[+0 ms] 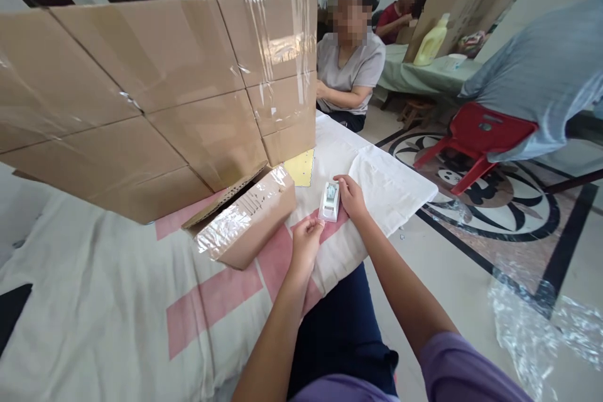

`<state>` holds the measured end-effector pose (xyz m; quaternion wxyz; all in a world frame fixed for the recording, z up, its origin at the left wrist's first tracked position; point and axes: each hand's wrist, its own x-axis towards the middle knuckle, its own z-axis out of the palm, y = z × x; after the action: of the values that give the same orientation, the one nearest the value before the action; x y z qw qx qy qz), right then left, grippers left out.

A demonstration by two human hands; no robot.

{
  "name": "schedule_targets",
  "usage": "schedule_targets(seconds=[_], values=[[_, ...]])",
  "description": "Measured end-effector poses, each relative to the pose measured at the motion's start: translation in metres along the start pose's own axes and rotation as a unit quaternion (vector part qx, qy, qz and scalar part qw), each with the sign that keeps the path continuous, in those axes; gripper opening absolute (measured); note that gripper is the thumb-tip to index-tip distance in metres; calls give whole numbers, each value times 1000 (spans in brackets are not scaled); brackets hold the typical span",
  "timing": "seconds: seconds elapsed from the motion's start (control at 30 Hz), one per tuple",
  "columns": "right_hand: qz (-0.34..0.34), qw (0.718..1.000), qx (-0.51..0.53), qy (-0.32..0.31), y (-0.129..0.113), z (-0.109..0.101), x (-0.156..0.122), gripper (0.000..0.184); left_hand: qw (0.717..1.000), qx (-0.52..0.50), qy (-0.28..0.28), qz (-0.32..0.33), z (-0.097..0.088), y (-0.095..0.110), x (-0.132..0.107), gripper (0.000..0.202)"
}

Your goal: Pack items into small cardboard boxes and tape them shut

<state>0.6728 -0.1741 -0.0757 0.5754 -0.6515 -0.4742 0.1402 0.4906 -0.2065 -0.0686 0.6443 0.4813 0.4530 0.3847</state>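
Hands: left hand (306, 242) pinches the near end of the small white plastic item (329, 201); right hand (351, 196) is closed on its far right edge.
Item position: between the two hands, held low over the pink-striped cloth (141, 301) that covers the surface.
Left of the hands: taped cardboard box (245, 220), lying tilted just beside the left hand.
Beyond the box: tall taped cardboard screen (155, 94), standing on the surface.
Ahead of the hands: yellow sheet (300, 168) at the foot of the screen.
Right of the right hand: folded white cloth (391, 185), near the surface's edge.
Further off: a seated person (351, 69); red plastic stool (475, 135); clear plastic film (541, 314) on the floor.
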Motion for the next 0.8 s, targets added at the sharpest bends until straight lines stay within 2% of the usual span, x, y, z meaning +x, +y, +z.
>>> schedule_targets(seconds=[0.1,0.17,0.23,0.33,0.43,0.5,0.57,0.63,0.67,0.73,0.8], values=[[-19,999,23,37,-27,-10,-19,34,999,2,12,39,-12,10,-12,31],[-40,997,59,17,-50,-16,-36,29,998,12,22,63,-20,19,-25,27],[-64,994,77,-49,-76,-21,-54,22,994,46,32,97,-28,29,-39,23],[-98,981,34,-164,-109,-24,-73,15,976,130,56,167,-36,44,-57,18],[-128,967,-8,-220,-132,-24,-82,12,954,181,81,224,-39,52,-67,17],[-146,961,-28,-233,-142,-25,-85,10,950,188,86,233,-40,54,-72,17],[-169,959,-49,-223,-151,-27,-87,15,955,183,89,215,-41,55,-76,14],[-191,962,-64,-187,-160,-32,-88,15,958,169,108,204,-45,56,-79,18],[-200,964,-65,-161,-164,-35,-88,14,952,168,130,219,-49,59,-79,23],[-216,967,-65,-122,-172,-41,-86,12,914,208,192,291,-61,67,-75,24],[-235,961,-74,-125,-179,-44,-81,11,841,311,250,366,-76,82,-66,23]])
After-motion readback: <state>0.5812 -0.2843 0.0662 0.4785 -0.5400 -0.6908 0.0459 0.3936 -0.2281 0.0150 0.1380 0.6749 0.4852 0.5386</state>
